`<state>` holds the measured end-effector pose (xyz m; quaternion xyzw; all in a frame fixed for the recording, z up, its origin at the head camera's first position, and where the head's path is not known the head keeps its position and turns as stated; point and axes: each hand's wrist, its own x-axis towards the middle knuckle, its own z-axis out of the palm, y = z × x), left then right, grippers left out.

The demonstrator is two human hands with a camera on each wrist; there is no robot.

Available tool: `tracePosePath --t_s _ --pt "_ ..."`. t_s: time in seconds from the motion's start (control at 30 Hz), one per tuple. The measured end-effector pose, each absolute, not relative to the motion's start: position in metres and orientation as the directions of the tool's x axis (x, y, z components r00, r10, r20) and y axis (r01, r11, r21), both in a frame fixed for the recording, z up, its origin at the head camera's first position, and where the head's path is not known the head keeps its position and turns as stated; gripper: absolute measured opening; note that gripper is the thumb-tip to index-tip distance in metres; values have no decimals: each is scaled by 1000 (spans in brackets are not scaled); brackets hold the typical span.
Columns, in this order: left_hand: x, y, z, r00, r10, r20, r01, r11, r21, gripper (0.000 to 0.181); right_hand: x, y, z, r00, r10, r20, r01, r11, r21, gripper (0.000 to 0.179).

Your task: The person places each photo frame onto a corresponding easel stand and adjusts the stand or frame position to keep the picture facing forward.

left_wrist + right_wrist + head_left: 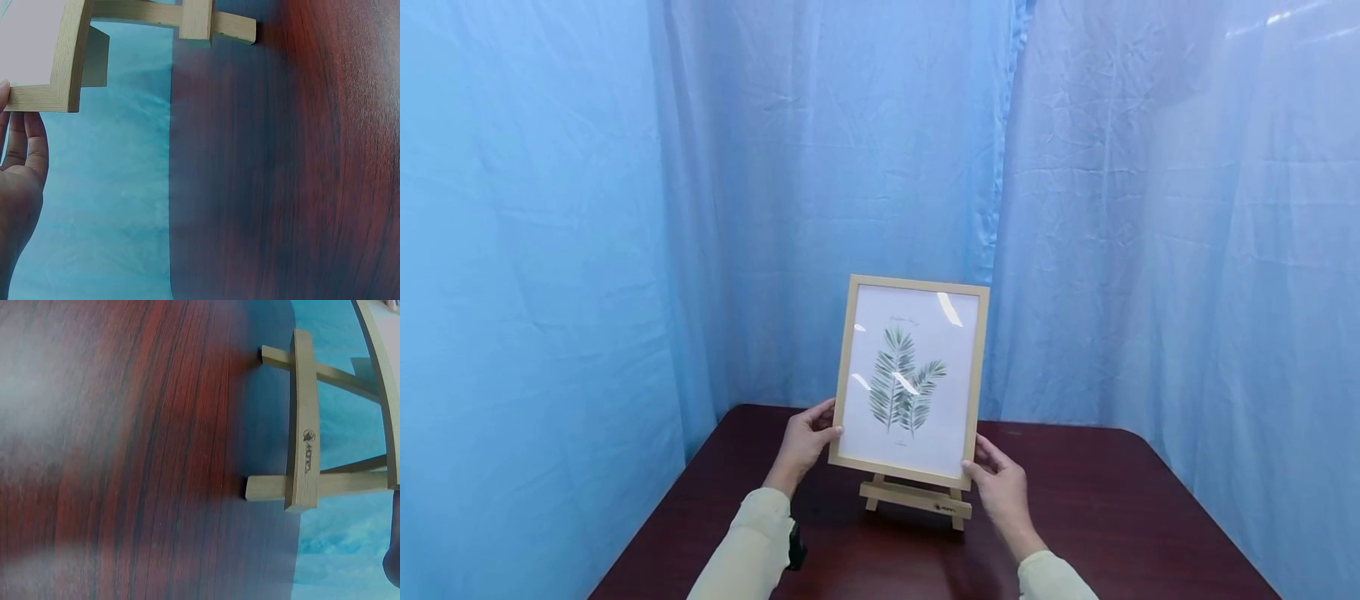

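A picture frame of light wood, with a print of green fern-like leaves behind glossy glazing, stands slightly tilted between both hands. My left hand grips its left edge low down, thumb on the front and fingers behind. At the lower right edge, my right hand pinches it the same way. Below is a small wooden easel with a dark logo on its ledge. Both wrist views show a gap between the frame's bottom edge and the ledge. The frame hides the easel's upper part in the head view.
The easel's legs stand on a dark red-brown wood-grain table with rounded far corners. Light blue curtains hang behind the table and along both sides. A black device sits at the left wrist.
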<state>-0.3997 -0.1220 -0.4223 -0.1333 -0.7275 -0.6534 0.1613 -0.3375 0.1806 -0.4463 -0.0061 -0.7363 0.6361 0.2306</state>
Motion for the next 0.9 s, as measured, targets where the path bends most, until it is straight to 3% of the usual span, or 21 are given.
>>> tracePosePath --t_s 0.9 --pt "-416 -91 -444 -915 -30 402 393 162 905 49 -348 206 -464 -899 320 299 -218 265 -939 51"
